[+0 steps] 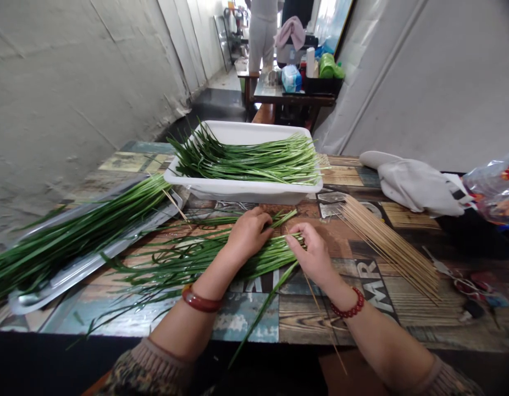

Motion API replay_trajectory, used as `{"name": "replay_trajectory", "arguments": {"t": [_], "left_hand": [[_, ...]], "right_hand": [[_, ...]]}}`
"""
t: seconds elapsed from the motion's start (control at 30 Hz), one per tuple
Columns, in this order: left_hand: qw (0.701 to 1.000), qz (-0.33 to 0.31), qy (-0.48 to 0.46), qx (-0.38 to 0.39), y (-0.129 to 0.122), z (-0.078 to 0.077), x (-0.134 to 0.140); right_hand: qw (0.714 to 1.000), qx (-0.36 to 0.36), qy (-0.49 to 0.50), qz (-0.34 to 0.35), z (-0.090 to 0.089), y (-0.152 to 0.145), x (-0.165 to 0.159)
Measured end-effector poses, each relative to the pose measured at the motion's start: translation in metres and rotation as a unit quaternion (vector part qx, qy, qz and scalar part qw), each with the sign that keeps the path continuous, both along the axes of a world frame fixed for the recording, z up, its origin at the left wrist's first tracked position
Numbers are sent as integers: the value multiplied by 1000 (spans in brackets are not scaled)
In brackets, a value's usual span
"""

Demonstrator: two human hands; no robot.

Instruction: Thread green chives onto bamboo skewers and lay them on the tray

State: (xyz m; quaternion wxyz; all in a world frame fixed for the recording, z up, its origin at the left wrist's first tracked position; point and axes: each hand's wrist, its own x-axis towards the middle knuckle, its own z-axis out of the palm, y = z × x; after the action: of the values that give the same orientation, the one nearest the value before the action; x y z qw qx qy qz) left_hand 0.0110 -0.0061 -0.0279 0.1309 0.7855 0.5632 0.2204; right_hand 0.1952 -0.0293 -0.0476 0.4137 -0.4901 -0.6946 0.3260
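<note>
A loose pile of garlic chives (pixel 176 258) lies on the table in front of me, dark leaf ends to the left, pale stems to the right. My left hand (pixel 251 234) rests over the stems with its fingers curled down around some of them. At the stem ends, my right hand (pixel 310 250) pinches a thin wooden skewer (pixel 318 305), which slants down past the table's front edge. Pale stems touch its fingertips; whether the skewer pierces any is hard to make out. One chive leaf (pixel 265 311) hangs apart towards me.
Behind the pile stands a white tub (pixel 246 192) of chives. A clear plastic tray (pixel 98 264) at left holds more. To the right lie several bamboo skewers (pixel 388 247), scissors (pixel 452 275) and a grey cap (pixel 417 181). A person (pixel 263 33) stands in the background.
</note>
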Motion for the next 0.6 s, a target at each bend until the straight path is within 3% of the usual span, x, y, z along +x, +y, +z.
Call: {"name": "replay_trajectory", "arguments": {"t": [0.1, 0.17, 0.33, 0.47, 0.6], "left_hand": [[998, 15, 55, 15, 0, -1, 1], [998, 26, 42, 25, 1, 0, 0], [988, 34, -145, 35, 3, 3, -5], [955, 27, -290, -49, 0, 8, -6], [942, 11, -324, -84, -5, 15, -1]], "right_hand": [[1000, -5, 0, -1, 0, 1, -1], [1000, -1, 2, -4, 0, 1, -1], [1000, 10, 12, -11, 1, 1, -1], [999, 7, 38, -14, 3, -1, -3], [995, -7, 103, 0, 4, -1, -5]]}}
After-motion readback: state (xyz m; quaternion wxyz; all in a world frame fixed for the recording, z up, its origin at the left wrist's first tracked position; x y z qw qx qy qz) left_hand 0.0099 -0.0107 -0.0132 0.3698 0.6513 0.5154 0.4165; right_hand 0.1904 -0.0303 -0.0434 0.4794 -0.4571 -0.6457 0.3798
